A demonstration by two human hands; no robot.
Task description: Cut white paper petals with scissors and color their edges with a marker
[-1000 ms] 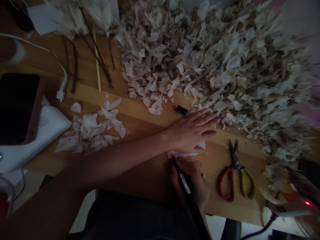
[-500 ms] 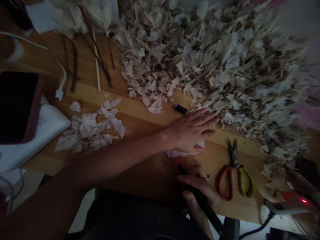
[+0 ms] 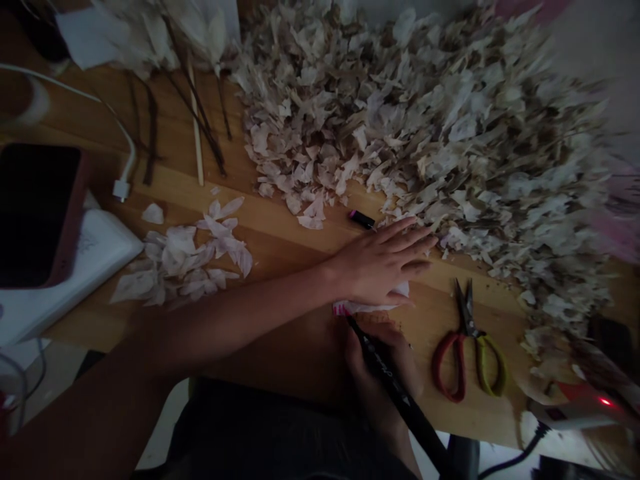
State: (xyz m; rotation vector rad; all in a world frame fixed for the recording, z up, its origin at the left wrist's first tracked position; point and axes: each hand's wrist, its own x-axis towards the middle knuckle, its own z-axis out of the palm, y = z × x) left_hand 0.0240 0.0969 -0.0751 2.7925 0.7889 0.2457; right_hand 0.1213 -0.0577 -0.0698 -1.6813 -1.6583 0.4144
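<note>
My left hand [image 3: 383,260] lies flat, fingers stretched out, pressing a pale, thin petal [image 3: 370,307] onto the wooden table. Most of the petal is hidden beneath the palm; its exposed left end carries pink ink. Just below, my right hand [image 3: 387,373] is closed around a black marker [image 3: 395,390], whose tip touches or nearly touches that pink end. Pink marks show on the wood under the petal's edge. A black marker cap [image 3: 361,219] with a pink end rests above the left hand. Scissors [image 3: 469,340] with red and yellow-green handles lie partly open to the right.
A large heap of dry, pale petals [image 3: 425,127] fills the back and right. Loose petals [image 3: 185,260] lie left of the forearm. Further left are thin sticks [image 3: 197,127], a white cable [image 3: 121,189] and a phone [image 3: 37,213] on a white box. A power strip [image 3: 575,407] glows red.
The right hand has turned and drawn the marker tip up and left, from the table by the petal's edge onto its pink end. The left hand stays put.
</note>
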